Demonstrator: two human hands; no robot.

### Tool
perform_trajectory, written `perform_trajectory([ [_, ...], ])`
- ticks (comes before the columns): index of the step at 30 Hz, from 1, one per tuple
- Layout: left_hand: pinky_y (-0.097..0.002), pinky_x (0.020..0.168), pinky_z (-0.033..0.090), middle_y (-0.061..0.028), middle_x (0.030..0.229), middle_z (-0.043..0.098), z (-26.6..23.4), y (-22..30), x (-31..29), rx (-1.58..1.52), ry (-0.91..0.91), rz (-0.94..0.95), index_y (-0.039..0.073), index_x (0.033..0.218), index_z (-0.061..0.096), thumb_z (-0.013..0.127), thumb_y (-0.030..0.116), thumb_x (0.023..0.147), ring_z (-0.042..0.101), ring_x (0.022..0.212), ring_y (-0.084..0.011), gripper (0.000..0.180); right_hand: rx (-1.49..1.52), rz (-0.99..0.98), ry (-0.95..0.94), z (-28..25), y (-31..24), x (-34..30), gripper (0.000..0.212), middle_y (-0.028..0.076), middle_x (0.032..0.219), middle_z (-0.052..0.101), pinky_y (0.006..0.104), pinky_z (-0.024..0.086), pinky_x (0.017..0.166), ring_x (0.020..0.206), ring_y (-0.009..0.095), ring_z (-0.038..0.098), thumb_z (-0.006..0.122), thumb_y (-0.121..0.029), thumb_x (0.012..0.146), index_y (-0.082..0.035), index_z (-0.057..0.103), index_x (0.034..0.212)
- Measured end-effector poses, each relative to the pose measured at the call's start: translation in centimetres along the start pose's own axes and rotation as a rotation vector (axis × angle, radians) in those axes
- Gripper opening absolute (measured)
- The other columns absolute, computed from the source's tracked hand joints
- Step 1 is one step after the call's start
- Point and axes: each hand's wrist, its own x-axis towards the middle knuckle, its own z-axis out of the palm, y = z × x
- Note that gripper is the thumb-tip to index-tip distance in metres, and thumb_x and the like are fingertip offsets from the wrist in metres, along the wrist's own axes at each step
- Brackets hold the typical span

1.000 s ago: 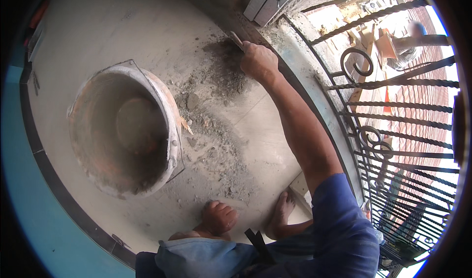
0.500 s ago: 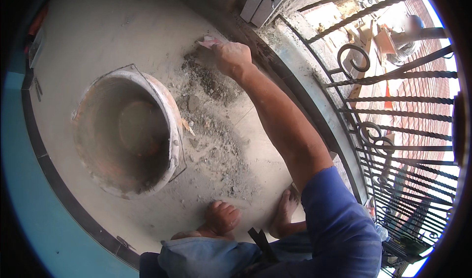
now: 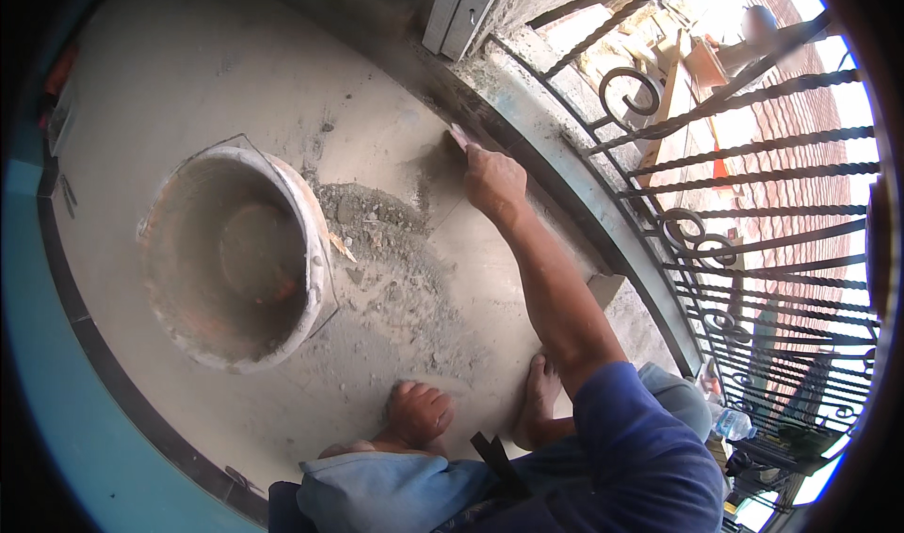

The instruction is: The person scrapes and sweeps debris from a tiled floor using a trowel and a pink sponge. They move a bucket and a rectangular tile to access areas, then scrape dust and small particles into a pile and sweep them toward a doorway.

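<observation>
My right hand (image 3: pixel 496 181) reaches over the tiled floor near the dark base of the railing, its fingers closed round a small, flat pinkish piece (image 3: pixel 460 137) whose kind I cannot make out. Grey rubble and dust (image 3: pixel 377 218) lie heaped between that hand and a large bucket (image 3: pixel 318 269). The bucket is crusted with pale mortar, has a wire handle and looks bare inside apart from residue. Close to my left knee, my left hand (image 3: pixel 422 412) is curled into a fist, with nothing showing in it.
A twisted iron railing (image 3: pixel 744 194) runs along the right side on a ledge. Behind it, another person (image 3: pixel 758 29) is among boards and bricks. A plastic bottle (image 3: pixel 733 424) lies near my right knee. My bare right foot (image 3: pixel 539 396) rests on the floor.
My right hand has moved right and a little nearer, with the pinkish piece, towards the railing base. The rubble is gathered more tightly beside the bucket. My left hand stays put.
</observation>
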Motion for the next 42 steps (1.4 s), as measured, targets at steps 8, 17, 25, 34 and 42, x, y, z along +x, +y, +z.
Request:
perform_trajectory([
  [8,-0.0399,0.075,0.041,0.0,0.072,0.055,0.2,0.0,-0.3,0.019,0.009,-0.007,0.017,0.075,0.059,0.069,0.02,0.08,0.058,0.074,-0.021,0.012,0.23,-0.44,-0.127,5.2,-5.6,-3.9,0.03,0.022,0.092,0.073,0.0519,0.056,0.078,0.088,0.04,0.072,0.05,-0.012,0.093,-0.006,0.063,0.118],
  [17,-0.0402,0.08,0.042,-0.0003,0.077,0.063,-0.1,0.0,-0.4,-0.049,-0.076,-0.06,0.015,0.081,0.066,0.072,0.018,0.079,0.06,0.078,-0.0216,0.008,1.291,0.132,-0.177,5.0,4.7,-0.5,0.031,0.01,0.105,0.071,0.0331,0.057,0.082,0.088,0.018,0.07,0.059,0.002,0.089,0.003,0.063,0.12],
  [25,-0.0392,0.078,0.041,0.0006,0.075,0.06,-0.3,-0.1,-0.5,-0.021,-0.062,-0.051,0.017,0.079,0.065,0.074,0.02,0.076,0.06,0.076,-0.0205,0.011,1.272,-0.077,-0.254,4.2,3.4,1.8,0.029,0.008,0.102,0.071,0.0322,0.058,0.08,0.087,0.015,0.068,0.06,-0.002,0.093,0.002,0.061,0.121],
  [34,-0.0378,0.077,0.042,0.0017,0.072,0.057,-1.1,0.1,0.6,-0.022,-0.05,-0.023,0.017,0.076,0.063,0.073,0.019,0.076,0.058,0.073,-0.0193,0.01,0.984,-0.061,-0.132,4.2,-1.0,9.3,0.028,0.008,0.092,0.071,0.0317,0.055,0.072,0.078,0.016,0.067,0.062,0.0,0.087,0.002,0.066,0.115],
  [42,-0.0382,0.077,0.042,0.0019,0.073,0.056,-0.6,-0.2,0.3,-0.015,-0.018,-0.024,0.018,0.077,0.061,0.072,0.022,0.077,0.058,0.074,-0.0189,0.012,1.137,-0.002,-0.118,2.3,0.7,11.5,0.029,0.013,0.093,0.074,0.0352,0.056,0.075,0.082,0.02,0.071,0.056,-0.002,0.084,-0.002,0.072,0.108],
])
